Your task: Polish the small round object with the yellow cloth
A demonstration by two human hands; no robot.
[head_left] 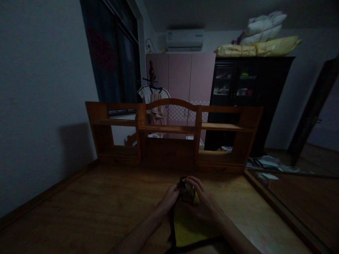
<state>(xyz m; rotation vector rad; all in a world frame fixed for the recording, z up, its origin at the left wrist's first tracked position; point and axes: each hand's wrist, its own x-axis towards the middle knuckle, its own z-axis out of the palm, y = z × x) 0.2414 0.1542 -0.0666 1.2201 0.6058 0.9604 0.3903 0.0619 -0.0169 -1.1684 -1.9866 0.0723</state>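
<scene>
A yellow cloth item with dark edging point(192, 227), perhaps a bag, lies on the wooden surface point(111, 204) in front of me. Its far end is raised between my hands, where a dark rim and something shiny show. My left hand point(171, 195) grips the left side of that dark rim with its fingers closed. From the right, my right hand point(205, 203) curls over the same end, fingers bent around the yellow cloth. The dim light hides what the shiny part is, and the palms cover some of the cloth.
A wooden headboard with open shelves point(169, 129) stands along the far edge. The wall point(47, 106) borders the left side, and a raised wooden rail point(275, 208) runs along the right. Beyond are a pink wardrobe point(179, 77), a dark cabinet point(249, 102) and hanging clothes point(156, 102).
</scene>
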